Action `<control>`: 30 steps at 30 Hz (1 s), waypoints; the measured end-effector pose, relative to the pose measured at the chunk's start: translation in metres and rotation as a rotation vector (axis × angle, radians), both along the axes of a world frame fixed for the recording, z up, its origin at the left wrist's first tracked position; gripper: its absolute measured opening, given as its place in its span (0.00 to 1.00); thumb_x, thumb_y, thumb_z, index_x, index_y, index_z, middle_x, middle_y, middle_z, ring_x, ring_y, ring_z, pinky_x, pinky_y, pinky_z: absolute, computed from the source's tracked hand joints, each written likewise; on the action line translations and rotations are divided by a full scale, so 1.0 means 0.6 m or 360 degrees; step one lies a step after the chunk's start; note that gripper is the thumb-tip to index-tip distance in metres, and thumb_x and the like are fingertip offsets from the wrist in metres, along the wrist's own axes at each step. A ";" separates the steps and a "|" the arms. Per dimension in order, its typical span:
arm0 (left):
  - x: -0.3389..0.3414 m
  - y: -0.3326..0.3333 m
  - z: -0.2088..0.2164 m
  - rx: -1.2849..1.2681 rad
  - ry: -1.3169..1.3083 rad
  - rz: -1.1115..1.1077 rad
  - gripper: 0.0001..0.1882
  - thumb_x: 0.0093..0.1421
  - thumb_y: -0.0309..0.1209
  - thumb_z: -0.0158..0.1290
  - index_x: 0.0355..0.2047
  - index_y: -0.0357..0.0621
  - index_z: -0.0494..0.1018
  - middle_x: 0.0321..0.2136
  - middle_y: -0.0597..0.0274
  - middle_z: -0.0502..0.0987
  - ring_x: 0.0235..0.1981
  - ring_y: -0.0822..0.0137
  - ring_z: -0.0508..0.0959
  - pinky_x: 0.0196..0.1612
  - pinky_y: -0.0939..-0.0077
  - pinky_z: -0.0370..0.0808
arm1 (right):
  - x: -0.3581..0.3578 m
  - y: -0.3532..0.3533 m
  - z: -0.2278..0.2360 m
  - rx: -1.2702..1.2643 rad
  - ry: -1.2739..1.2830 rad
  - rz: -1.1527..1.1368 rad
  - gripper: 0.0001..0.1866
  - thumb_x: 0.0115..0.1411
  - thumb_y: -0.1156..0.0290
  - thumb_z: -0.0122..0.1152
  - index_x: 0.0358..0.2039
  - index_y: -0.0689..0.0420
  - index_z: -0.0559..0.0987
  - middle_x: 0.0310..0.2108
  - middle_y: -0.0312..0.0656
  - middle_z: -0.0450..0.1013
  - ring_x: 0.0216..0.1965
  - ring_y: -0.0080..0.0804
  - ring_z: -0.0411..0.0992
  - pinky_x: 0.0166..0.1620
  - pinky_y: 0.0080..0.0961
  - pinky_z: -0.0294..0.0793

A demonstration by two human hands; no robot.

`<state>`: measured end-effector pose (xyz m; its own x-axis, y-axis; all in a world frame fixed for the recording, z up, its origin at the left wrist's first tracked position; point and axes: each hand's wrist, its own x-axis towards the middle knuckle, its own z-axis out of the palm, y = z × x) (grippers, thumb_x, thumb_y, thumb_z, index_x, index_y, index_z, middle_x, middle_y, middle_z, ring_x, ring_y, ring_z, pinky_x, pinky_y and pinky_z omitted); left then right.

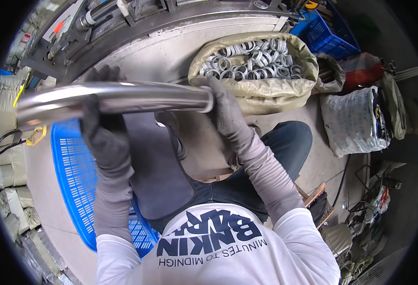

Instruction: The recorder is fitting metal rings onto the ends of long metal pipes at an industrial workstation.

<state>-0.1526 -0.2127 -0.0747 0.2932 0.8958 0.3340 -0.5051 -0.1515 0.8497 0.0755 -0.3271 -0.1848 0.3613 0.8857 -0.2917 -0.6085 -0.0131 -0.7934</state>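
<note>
A shiny, thick metal tube [147,97] lies level across the view in front of my chest, its left end smeared by motion. My left hand [103,130], in a dark grey glove, is wrapped round it from below, with fingers showing behind its upper edge. At the tube's right end sits a pale ring or rim [210,100]; which of the two I cannot tell. My gloved right hand [228,111] is closed against that end, its fingertips partly hidden. A dark pad [159,166] covers my left thigh, under the tube.
An open woven sack [266,95] full of metal rings [266,59] stands ahead, right of centre. A blue perforated basket [76,175] is at my left. Machine framework [109,42] runs along the far side. A blue crate [334,35] and stuffed white bag [351,121] stand right.
</note>
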 end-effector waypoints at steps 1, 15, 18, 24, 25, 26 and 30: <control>-0.008 0.029 0.005 0.0342 0.0219 0.0285 0.28 0.77 0.39 0.46 0.68 0.31 0.65 0.67 0.41 0.69 0.68 0.51 0.71 0.72 0.51 0.66 | 0.019 0.017 0.004 -0.0018 -0.0648 -0.0106 0.26 0.74 0.54 0.54 0.56 0.66 0.79 0.48 0.43 0.81 0.49 0.37 0.80 0.54 0.32 0.79; 0.029 -0.040 -0.022 0.1517 0.2194 -0.0143 0.30 0.46 0.38 0.67 0.51 0.41 0.76 0.36 0.50 0.79 0.38 0.47 0.80 0.43 0.53 0.75 | 0.380 0.058 -0.153 -0.1121 -0.3045 -0.0308 0.31 0.56 0.62 0.69 0.62 0.47 0.78 0.57 0.48 0.77 0.60 0.52 0.73 0.63 0.44 0.72; 0.035 -0.045 -0.039 0.1343 0.2307 -0.0204 0.28 0.48 0.36 0.66 0.50 0.41 0.76 0.37 0.47 0.80 0.40 0.44 0.81 0.45 0.51 0.77 | 0.380 0.051 -0.148 -0.1060 -0.2986 -0.0470 0.30 0.54 0.62 0.72 0.59 0.50 0.80 0.54 0.47 0.79 0.58 0.52 0.74 0.63 0.45 0.72; 0.014 -0.039 -0.040 0.1311 0.2225 -0.0122 0.29 0.48 0.35 0.67 0.51 0.41 0.76 0.36 0.48 0.80 0.39 0.45 0.81 0.43 0.53 0.77 | 0.249 0.029 -0.024 0.0151 -0.1420 -0.0300 0.38 0.54 0.75 0.74 0.66 0.64 0.73 0.60 0.49 0.76 0.61 0.39 0.75 0.64 0.33 0.74; 0.012 -0.041 -0.037 0.1294 0.2194 -0.0112 0.29 0.48 0.35 0.68 0.51 0.42 0.76 0.36 0.48 0.80 0.39 0.45 0.81 0.43 0.53 0.77 | 0.203 0.011 0.020 0.0253 -0.1175 -0.0286 0.40 0.52 0.79 0.73 0.67 0.66 0.71 0.61 0.48 0.75 0.61 0.36 0.74 0.65 0.31 0.73; 0.010 -0.044 -0.035 0.1278 0.2165 -0.0101 0.29 0.48 0.35 0.68 0.51 0.42 0.76 0.36 0.48 0.80 0.39 0.45 0.81 0.43 0.54 0.77 | 0.163 -0.013 0.055 0.0351 -0.0926 -0.0270 0.43 0.51 0.82 0.72 0.69 0.69 0.68 0.62 0.47 0.74 0.62 0.33 0.73 0.65 0.29 0.73; 0.009 -0.047 -0.031 0.1340 0.2053 -0.0075 0.29 0.47 0.35 0.69 0.50 0.42 0.77 0.36 0.49 0.80 0.38 0.46 0.81 0.44 0.54 0.77 | 0.088 -0.077 0.081 0.0405 -0.0822 -0.0198 0.48 0.48 0.85 0.71 0.72 0.70 0.63 0.65 0.47 0.72 0.63 0.35 0.72 0.68 0.32 0.70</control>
